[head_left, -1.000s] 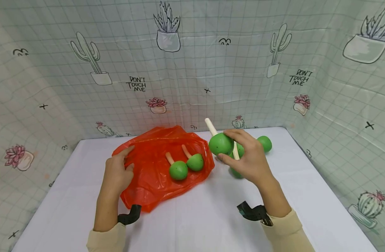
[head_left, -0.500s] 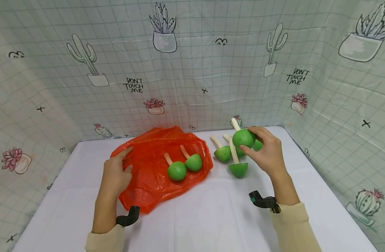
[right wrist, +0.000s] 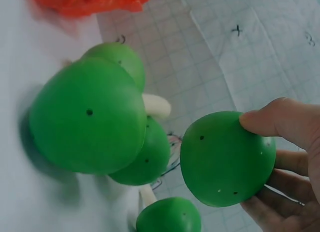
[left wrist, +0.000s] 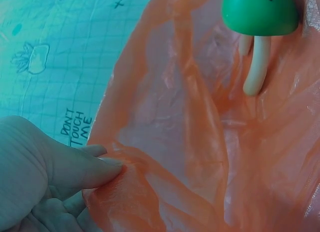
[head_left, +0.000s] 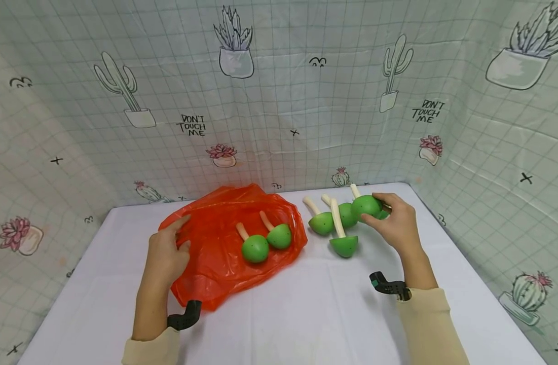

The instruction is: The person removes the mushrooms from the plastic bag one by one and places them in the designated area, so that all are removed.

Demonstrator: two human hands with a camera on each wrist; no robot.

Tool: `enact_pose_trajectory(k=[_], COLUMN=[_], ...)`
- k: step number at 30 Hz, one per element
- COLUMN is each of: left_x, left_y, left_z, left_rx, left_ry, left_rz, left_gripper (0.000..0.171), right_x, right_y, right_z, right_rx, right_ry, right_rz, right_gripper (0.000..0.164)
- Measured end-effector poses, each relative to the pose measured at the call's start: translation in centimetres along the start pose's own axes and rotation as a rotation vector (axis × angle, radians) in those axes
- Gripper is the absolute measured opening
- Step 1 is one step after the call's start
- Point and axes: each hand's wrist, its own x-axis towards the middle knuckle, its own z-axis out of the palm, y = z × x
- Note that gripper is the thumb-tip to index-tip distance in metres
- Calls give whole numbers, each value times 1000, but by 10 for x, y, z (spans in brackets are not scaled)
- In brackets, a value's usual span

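My left hand pinches the left edge of a red plastic bag, its thumb on the film in the left wrist view. Two toy mushrooms with green caps and pale stems, a front one and a rear one, lie in the bag's mouth. My right hand grips another green mushroom by its cap, stem pointing up and away. In the right wrist view the thumb and fingers hold the cap from opposite sides. The held mushroom overlaps the loose ones in the head view.
Several loose green mushrooms lie right of the bag, the nearest mushroom with its stem toward the back. One green cap is mostly hidden behind my right hand. A white-covered table meets a cactus-print cloth behind.
My right hand has moved right, from beside the bag to over the loose mushrooms, then lower, still holding the mushroom. My left hand stays at the bag's edge.
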Motion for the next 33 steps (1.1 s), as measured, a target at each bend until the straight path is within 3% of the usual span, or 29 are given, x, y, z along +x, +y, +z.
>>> enact_pose_trajectory(k=[12,21,33], left_x=[0,1,1], left_y=[-1,0,1], left_z=[4,4,4], left_rx=[-5,-1,-13], left_ry=[16,15,10], left_rz=[-2,5,-15], left_gripper=[61,61,62], right_x=[-4,-4,-5], right_y=[21,34,46], right_z=[-8,-11,-6], right_rx=[9,11,3], right_ry=[-123,-253,-294], right_rz=[72,174,217], right_gripper=[58,67,69])
